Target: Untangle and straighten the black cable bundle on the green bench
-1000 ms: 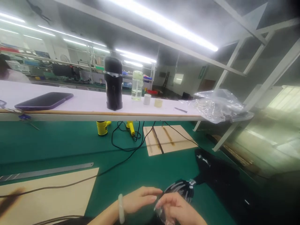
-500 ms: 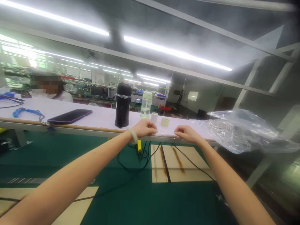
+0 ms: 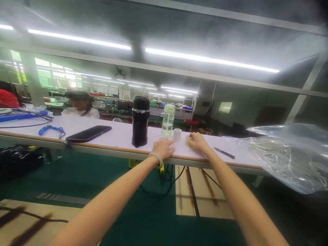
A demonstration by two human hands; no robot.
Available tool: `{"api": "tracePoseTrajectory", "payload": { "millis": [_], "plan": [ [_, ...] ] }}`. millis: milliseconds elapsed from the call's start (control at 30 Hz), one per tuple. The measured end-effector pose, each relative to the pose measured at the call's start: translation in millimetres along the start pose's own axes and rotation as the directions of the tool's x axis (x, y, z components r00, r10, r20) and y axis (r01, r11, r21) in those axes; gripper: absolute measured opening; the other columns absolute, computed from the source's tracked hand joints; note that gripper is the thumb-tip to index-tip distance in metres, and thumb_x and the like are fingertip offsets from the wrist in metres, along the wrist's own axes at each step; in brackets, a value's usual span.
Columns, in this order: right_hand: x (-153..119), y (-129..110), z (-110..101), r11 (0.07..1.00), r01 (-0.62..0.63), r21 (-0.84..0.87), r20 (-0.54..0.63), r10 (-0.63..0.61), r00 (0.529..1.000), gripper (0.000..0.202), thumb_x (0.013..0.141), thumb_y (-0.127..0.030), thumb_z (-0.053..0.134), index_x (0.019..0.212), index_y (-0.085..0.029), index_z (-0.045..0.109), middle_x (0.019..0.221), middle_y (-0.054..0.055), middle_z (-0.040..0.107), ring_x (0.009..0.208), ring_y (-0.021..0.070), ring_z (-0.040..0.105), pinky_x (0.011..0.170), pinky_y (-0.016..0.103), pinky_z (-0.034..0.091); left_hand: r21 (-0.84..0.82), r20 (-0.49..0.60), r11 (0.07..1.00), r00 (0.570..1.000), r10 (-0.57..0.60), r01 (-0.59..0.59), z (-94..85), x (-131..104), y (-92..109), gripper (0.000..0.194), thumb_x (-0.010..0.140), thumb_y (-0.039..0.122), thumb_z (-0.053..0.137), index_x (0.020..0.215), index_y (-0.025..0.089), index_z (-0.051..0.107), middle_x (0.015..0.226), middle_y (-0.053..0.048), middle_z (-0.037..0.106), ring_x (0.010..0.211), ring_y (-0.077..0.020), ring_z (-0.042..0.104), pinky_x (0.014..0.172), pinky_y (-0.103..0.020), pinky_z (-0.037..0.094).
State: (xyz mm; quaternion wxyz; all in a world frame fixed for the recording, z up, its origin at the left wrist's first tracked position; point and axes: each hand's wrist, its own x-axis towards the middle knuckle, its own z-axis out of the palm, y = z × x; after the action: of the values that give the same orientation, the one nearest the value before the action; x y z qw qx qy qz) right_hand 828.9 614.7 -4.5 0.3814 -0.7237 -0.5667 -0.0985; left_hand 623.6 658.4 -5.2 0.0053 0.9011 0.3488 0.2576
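Wide grey room here, long strip lights glowing overhead, and below spreads the green bench top [image 3: 143, 215], with the pale shelf [image 3: 120, 138] running right across above it, its front edge brown; beyond it sits a person [image 3: 80, 106] in white, and at the right end clear plastic [image 3: 289, 153] spills over the edge, with a scorched board [image 3: 207, 194] down on the green; up on the shelf stand the black bottle [image 3: 140, 121] and, further back, the clear bottle [image 3: 168, 119]; the left hand [image 3: 162, 148] is at the front edge, fingers loosely bent and parted, nothing seen in them; the right hand [image 3: 197, 140] curls over something pale, too blurred to say whether gripped; the phone [image 3: 89, 133] lies flat, the white roll [image 3: 177, 134] stands between the hands, just behind them
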Motion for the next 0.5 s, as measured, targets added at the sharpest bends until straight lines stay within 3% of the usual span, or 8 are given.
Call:
{"api": "tracePoseTrajectory", "payload": {
  "millis": [200, 400, 500],
  "plan": [
    [-24, -2, -14, 0.996, 0.051, 0.070, -0.171, -0.038, 0.985, 0.051, 0.074, -0.042, 0.054, 0.114, -0.010, 0.052, 0.113, 0.015, 0.054, 0.100, 0.0248, 0.052, 0.084, 0.035, 0.041, -0.029, -0.007, 1.000, 1.000, 0.008, -0.008, 2.2, -3, 1, 0.036, 0.078, 0.034, 0.048, 0.111, 0.025, 0.061, 0.100, -0.008, 0.059, 0.102, -0.0273, 0.049, 0.085, -0.043, 0.038],
    [-54, 1, -7, 0.989, 0.127, 0.075, -0.110, -0.118, 0.987, 0.053, 0.069, -0.049, 0.052, 0.103, -0.009, 0.057, 0.103, 0.017, 0.058, 0.094, 0.0291, 0.054, 0.083, 0.043, 0.042, -0.061, -0.038, 0.998, 0.999, 0.006, -0.009, 5.7, -10, 3, 0.033, 0.077, 0.031, 0.050, 0.106, 0.022, 0.064, 0.099, -0.011, 0.061, 0.101, -0.0296, 0.050, 0.084, -0.047, 0.039],
    [-65, -5, -4, 0.990, 0.138, 0.039, -0.201, -0.128, 0.971, 0.067, 0.071, -0.059, 0.046, 0.110, -0.006, 0.053, 0.110, 0.022, 0.053, 0.101, 0.0327, 0.050, 0.085, 0.048, 0.041, -0.063, -0.083, 0.997, 0.996, 0.028, -0.033, 8.2, -15, 3, 0.031, 0.079, 0.033, 0.050, 0.101, 0.019, 0.066, 0.097, -0.012, 0.061, 0.097, -0.0299, 0.051, 0.081, -0.047, 0.041]
  ]
}}
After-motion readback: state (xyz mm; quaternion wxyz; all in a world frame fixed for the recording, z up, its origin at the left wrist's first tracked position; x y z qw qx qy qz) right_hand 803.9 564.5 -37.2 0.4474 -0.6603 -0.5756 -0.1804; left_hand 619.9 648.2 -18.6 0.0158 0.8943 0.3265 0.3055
